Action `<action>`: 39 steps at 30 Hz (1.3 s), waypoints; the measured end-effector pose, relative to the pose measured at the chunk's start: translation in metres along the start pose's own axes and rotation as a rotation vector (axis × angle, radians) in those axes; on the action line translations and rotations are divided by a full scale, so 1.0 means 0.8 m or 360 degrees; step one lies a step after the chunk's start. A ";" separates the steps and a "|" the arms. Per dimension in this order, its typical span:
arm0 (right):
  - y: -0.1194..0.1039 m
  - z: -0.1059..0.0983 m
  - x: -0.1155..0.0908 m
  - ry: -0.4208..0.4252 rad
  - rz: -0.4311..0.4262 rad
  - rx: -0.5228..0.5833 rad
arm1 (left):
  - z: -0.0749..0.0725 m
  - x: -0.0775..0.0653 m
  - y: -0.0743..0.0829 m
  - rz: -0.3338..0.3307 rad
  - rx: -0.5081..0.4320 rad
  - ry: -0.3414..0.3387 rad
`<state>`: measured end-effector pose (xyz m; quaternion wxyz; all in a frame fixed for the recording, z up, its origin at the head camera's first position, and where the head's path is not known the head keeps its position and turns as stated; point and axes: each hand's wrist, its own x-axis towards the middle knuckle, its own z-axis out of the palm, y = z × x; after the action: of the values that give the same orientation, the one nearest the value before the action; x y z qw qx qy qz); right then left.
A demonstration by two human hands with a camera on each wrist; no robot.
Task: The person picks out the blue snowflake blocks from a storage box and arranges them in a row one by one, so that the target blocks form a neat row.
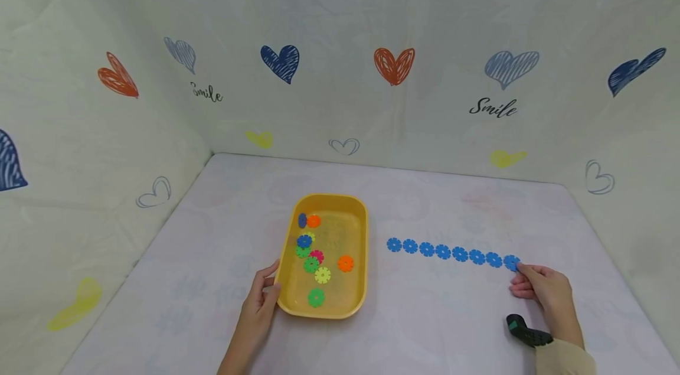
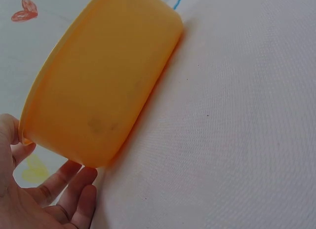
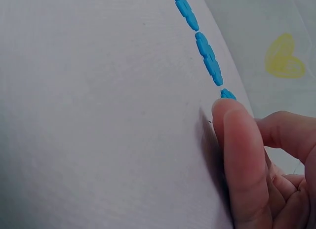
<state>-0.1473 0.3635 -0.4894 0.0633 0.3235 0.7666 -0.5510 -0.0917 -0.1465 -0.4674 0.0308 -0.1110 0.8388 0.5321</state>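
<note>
A row of several blue snowflake discs lies on the table to the right of a yellow plastic basin. At the row's right end my right hand pinches the last blue snowflake disc between thumb and fingertips. In the right wrist view, the fingers hide most of that disc. My left hand holds the basin by its near left side. The left wrist view shows the thumb at the basin's rim and the other fingers against its outer wall.
Inside the basin lie loose discs: orange, green, yellow, pink and dark blue, mostly along its left side. A black device is by the right wrist. White curtains printed with hearts surround the white table.
</note>
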 end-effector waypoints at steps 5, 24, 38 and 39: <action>-0.003 0.001 -0.001 -0.0002 0.0007 -0.0035 | -0.002 0.000 0.000 -0.0016 0.0005 -0.0016; -0.008 0.005 -0.005 0.0013 0.0014 -0.0047 | -0.003 -0.002 0.001 0.0001 0.0003 -0.0007; -0.014 0.006 -0.015 0.0025 0.0000 -0.0043 | -0.001 0.000 0.002 0.0016 0.0003 -0.0010; -0.015 0.006 -0.017 0.0021 -0.0001 -0.0045 | 0.000 0.000 0.002 0.0014 -0.0002 -0.0006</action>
<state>-0.1448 0.3511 -0.4751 0.0626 0.3260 0.7748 -0.5381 -0.0920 -0.1462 -0.4659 0.0300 -0.1063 0.8390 0.5329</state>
